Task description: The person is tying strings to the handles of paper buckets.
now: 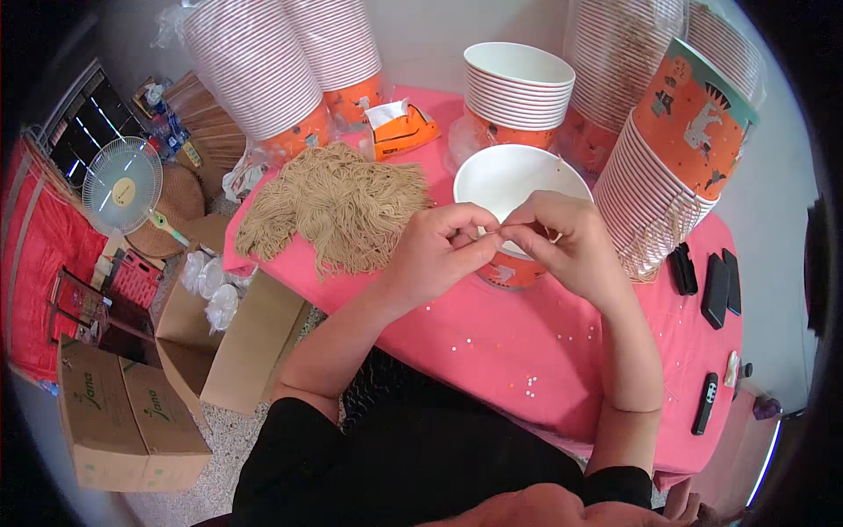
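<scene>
Pinching thin string at the orange paper bucket (514, 263) rim: left hand (435, 250), right hand (566, 246) (orange tissue packet (399, 127) behind).

two hands (436, 250), one open paper bucket (518, 180), one heap of tan string (338, 204), two cardboard boxes (123, 422)

A heap of tan string (338, 206) lies on the pink-covered bench (527, 351), beside an orange tissue pack (399, 127). Tall stacks of paper cups (263, 70) stand at the back. Three dark phones (711, 281) and a remote (705, 402) rest at the right edge. Cardboard boxes (127, 422) and a small fan (123, 184) sit on the floor.
</scene>
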A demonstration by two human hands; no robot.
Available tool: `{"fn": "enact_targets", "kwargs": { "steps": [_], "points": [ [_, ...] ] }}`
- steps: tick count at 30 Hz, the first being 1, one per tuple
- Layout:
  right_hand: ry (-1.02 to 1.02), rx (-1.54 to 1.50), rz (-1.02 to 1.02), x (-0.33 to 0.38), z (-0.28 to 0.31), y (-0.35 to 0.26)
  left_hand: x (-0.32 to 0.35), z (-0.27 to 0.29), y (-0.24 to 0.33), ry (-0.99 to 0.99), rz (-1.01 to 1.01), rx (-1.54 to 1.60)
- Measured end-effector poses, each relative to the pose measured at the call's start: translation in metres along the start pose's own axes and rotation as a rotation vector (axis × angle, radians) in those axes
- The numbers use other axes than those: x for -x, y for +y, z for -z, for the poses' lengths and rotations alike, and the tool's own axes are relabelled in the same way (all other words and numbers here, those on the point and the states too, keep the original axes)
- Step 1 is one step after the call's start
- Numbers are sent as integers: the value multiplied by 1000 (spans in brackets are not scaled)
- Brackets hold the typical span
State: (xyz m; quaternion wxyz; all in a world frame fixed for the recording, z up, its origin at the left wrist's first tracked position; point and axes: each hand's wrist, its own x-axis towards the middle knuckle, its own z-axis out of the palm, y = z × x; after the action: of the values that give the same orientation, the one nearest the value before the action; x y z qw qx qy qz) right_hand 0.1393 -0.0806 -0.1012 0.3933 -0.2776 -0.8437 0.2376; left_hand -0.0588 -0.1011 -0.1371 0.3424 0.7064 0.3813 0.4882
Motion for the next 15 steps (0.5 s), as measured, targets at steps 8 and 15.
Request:
{"fn": "enact_targets", "kwargs": {
  "steps": [8,15],
  "points": [
    [-99,-155,-144,0,-1,4,1,-2,-6,90,-103,-26],
    [-108,-152,-229,-1,-3,2,0,-4,-4,155,-291,-170]
  ]
}}
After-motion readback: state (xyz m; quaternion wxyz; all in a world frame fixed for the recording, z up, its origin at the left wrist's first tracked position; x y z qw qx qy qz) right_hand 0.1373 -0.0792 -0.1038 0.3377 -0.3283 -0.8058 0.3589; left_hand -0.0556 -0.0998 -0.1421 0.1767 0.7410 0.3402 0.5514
